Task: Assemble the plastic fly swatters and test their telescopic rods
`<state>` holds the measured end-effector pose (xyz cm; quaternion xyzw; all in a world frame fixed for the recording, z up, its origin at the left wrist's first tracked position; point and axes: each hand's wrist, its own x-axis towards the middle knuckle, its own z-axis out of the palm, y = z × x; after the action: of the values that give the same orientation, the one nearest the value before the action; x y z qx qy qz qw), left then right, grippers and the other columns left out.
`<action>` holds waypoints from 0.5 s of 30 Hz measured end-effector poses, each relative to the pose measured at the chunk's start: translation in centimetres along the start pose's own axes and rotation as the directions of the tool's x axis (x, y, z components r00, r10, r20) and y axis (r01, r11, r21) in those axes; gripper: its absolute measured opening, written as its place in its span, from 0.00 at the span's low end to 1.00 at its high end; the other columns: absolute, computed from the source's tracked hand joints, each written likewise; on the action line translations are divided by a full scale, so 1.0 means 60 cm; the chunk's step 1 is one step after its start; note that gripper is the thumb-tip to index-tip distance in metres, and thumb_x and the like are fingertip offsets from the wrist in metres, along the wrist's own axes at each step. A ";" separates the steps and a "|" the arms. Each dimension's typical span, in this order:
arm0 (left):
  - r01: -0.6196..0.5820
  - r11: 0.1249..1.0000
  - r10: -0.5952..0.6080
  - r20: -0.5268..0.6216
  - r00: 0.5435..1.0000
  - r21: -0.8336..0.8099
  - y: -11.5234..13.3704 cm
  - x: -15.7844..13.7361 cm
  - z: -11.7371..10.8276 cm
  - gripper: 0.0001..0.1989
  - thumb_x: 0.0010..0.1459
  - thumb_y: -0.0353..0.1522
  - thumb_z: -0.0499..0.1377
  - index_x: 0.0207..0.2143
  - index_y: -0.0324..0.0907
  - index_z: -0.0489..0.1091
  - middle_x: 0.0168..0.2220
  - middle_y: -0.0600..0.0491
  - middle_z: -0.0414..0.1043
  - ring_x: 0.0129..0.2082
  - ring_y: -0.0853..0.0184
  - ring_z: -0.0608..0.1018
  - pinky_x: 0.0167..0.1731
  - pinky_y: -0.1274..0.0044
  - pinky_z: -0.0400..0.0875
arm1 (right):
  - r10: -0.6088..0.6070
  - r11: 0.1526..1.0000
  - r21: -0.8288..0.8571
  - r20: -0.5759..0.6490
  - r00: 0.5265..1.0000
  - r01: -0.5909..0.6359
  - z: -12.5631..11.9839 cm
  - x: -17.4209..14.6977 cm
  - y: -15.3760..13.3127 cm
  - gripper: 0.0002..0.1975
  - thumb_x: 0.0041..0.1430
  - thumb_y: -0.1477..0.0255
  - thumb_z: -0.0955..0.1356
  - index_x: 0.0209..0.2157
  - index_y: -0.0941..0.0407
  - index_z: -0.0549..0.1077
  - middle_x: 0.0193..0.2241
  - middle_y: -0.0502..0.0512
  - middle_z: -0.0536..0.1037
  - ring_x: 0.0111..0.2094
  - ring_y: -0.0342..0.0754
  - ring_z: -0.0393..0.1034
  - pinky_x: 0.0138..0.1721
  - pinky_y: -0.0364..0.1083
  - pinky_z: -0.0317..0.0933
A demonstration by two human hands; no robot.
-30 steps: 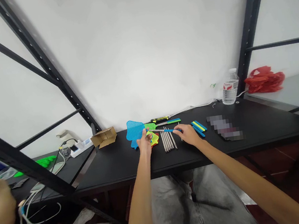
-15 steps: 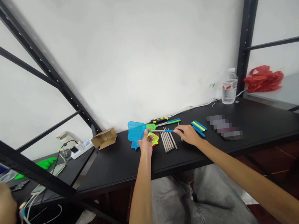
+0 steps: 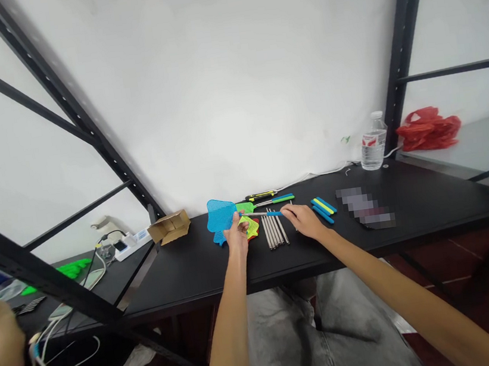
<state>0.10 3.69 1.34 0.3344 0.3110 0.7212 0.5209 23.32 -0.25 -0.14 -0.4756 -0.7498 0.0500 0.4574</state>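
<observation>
A blue mesh fly swatter (image 3: pixel 220 215) is held above the black table (image 3: pixel 184 269). My left hand (image 3: pixel 236 235) is closed around its neck, just below the mesh head. At the other end, my right hand (image 3: pixel 304 220) grips the blue handle, partly covering it. Under and beside my left hand lie another blue swatter head (image 3: pixel 219 238), a yellow-green one (image 3: pixel 252 228) and a green one (image 3: pixel 244 207). Several metal rods (image 3: pixel 274 230) lie side by side between my hands. Right of my right hand are blue handle grips (image 3: pixel 322 212) and a yellow one (image 3: pixel 324 206).
Swatter handles (image 3: pixel 283 198) and a yellow-black tool (image 3: pixel 260 195) lie along the wall. An open cardboard box (image 3: pixel 170 227) stands left. A water bottle (image 3: pixel 373 142), red plastic bag (image 3: pixel 429 130) and blurred item (image 3: pixel 365 208) are right. Another person's arm (image 3: pixel 0 347) shows at far left.
The view has shifted slightly. Both hands keep their hold on the blue fly swatter, with the right hand slightly further left on the handle.
</observation>
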 end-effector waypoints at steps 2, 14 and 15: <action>-0.017 1.000 0.015 -0.053 0.998 -0.023 0.001 0.001 -0.001 0.16 0.49 0.39 0.71 0.34 0.38 0.75 0.41 0.46 0.80 0.19 0.77 0.73 0.20 0.83 0.69 | 0.015 1.000 0.007 -0.009 1.000 -0.015 0.003 0.000 -0.001 0.16 0.68 0.59 0.61 0.46 0.52 0.74 0.36 0.53 0.80 0.33 0.49 0.73 0.35 0.43 0.59; -0.014 0.999 0.013 0.018 1.000 0.050 0.001 -0.001 -0.002 0.17 0.48 0.42 0.71 0.32 0.37 0.76 0.44 0.44 0.79 0.19 0.78 0.71 0.20 0.81 0.67 | 0.004 1.000 -0.018 -0.008 1.000 -0.004 -0.006 -0.001 0.008 0.17 0.68 0.59 0.61 0.41 0.54 0.76 0.32 0.55 0.80 0.32 0.50 0.73 0.35 0.44 0.59; -0.014 0.999 0.013 0.023 1.000 0.053 0.000 0.000 -0.002 0.17 0.48 0.42 0.71 0.31 0.37 0.76 0.44 0.44 0.79 0.18 0.78 0.71 0.20 0.81 0.67 | -0.005 1.000 -0.018 -0.010 1.000 0.004 -0.006 -0.001 0.009 0.17 0.69 0.59 0.61 0.40 0.54 0.77 0.32 0.55 0.80 0.33 0.50 0.73 0.36 0.44 0.60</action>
<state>0.00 3.64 1.28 0.3583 0.3217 0.7123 0.5107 23.93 -0.12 -0.22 -0.4781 -0.7489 0.0400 0.4571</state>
